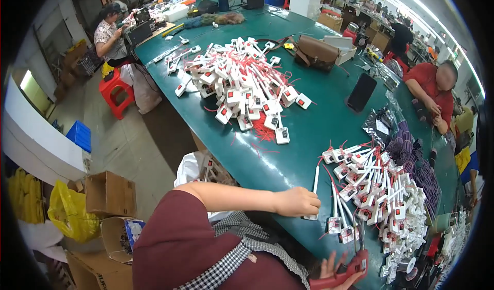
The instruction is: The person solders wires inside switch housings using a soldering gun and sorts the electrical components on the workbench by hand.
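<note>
My left hand [298, 201] is closed round a white switch piece [315, 179] near the table's front edge. The piece's slim stem stands out above my fist, and part of its square base shows below my fingers. At the lower edge, my right hand [329, 270] holds a red gun-shaped tool [358, 263] with a thin dark front end; some of its fingers are stretched, and its grip is partly hidden. Just beyond the tool lie a few white switch pieces [334, 224] with red wires. They adjoin a dense pile of similar switch pieces [373, 179] on the right.
A larger pile of switch pieces [242, 79] covers the far middle of the green table [206, 130]. Beyond lie a phone [362, 92] and a brown bag [316, 52]. Purple cord bundles [404, 146] flank the right pile. A person in red [432, 92] sits at the right.
</note>
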### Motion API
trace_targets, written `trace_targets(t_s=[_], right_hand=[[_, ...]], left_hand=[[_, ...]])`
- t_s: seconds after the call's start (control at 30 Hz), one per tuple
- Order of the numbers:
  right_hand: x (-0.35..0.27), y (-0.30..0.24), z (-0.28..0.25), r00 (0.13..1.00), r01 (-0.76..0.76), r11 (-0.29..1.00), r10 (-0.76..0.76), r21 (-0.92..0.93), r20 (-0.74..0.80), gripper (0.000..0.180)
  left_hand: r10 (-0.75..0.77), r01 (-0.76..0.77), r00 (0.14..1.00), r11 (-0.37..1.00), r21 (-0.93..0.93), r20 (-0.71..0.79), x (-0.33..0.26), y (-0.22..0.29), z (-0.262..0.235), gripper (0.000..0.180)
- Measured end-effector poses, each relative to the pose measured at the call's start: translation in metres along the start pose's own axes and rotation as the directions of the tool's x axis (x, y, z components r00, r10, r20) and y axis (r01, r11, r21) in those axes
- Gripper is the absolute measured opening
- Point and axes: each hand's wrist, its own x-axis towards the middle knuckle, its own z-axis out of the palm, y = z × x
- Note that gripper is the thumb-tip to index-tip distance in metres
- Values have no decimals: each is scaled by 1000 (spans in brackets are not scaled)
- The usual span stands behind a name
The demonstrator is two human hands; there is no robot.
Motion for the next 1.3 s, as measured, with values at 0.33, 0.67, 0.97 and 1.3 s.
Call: trace_targets(t_s=[0.33, 0.67, 0.97, 1.3], right_hand=[[22, 39, -7, 977, -133, 631, -46, -765, -208, 63], [48, 22, -36, 986, -157, 703, 69, -694, -153, 72], [26, 4, -40, 981, -58, 716, -90, -695, -174, 76], [10, -12, -40, 982, -2, 650, -141, -760, -123, 75]], left_hand=[[-138, 132, 982, 990, -58, -130, -7, 59, 49, 12], [-186, 228, 972, 897, -380, 144, -3, 22, 9, 20], [-20, 112, 971, 919, -378, 240, 13, 20, 16, 18], [6, 34, 978, 981, -190, 209, 15, 33, 23, 19]])
